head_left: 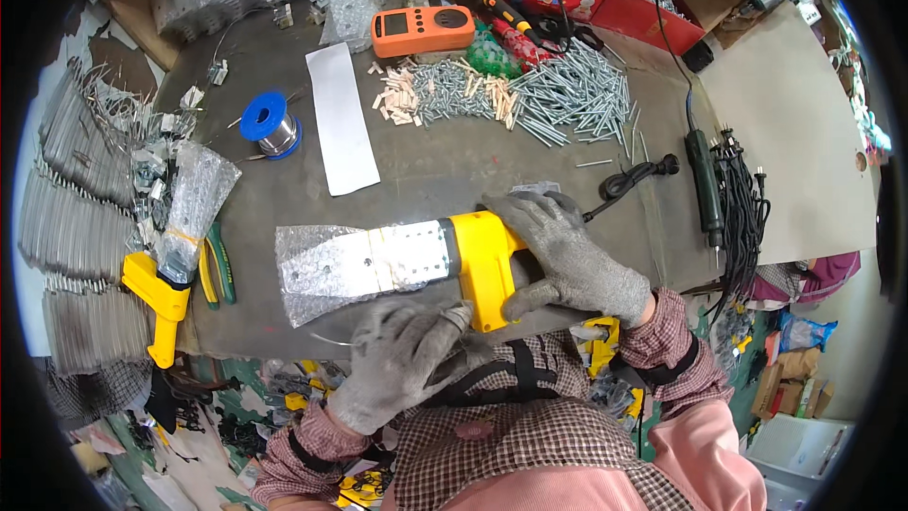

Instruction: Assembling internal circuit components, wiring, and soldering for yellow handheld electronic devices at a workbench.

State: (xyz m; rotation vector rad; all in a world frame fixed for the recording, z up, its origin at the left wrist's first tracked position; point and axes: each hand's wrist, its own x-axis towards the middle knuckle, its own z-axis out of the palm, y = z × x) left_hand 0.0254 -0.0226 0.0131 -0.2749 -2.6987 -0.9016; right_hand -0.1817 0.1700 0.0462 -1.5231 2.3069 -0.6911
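Observation:
A yellow-handled tool (484,270) lies on the grey work table, its flat, perforated metal plate (402,255) pointing left. Bubble wrap (307,274) covers the plate's end, with a thin band around it. My right hand (572,251), in a grey glove, is closed over the right side of the yellow housing, thumb at the near edge and fingers at the far edge. Close to the tool's near side, my left hand (402,355), gloved too, has its fingers curled together; what they may hold is hidden. A black cord (629,180) with a plug lies beyond my right hand.
Left stand another yellow-handled tool (161,298), pliers (219,265) and a blue solder spool (270,123). Farther back are a white paper strip (342,118), an orange meter (423,32) and piled screws (577,90). An electric screwdriver (704,189) hangs at right beside black cords (742,227).

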